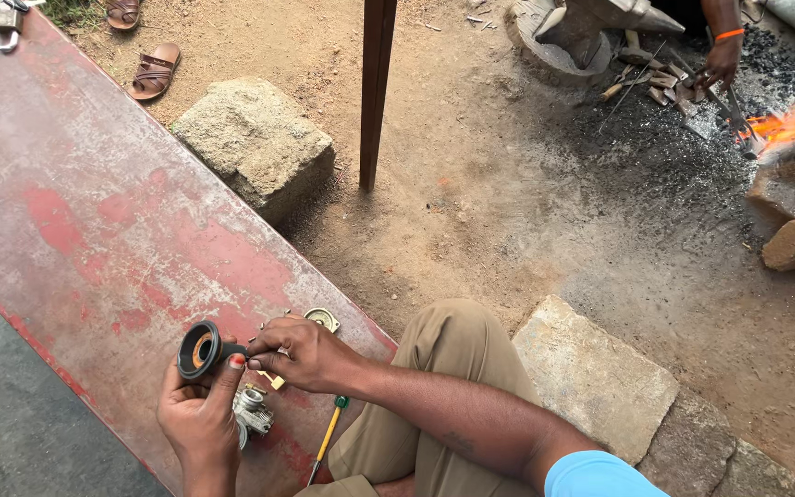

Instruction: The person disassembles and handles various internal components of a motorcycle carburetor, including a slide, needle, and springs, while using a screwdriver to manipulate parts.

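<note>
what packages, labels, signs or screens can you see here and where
None: no package, label, sign or screen shows in this view.
The red metal sheet is worn paint only.
The left hand holds a plain black ring, which the right hand touches.
</note>
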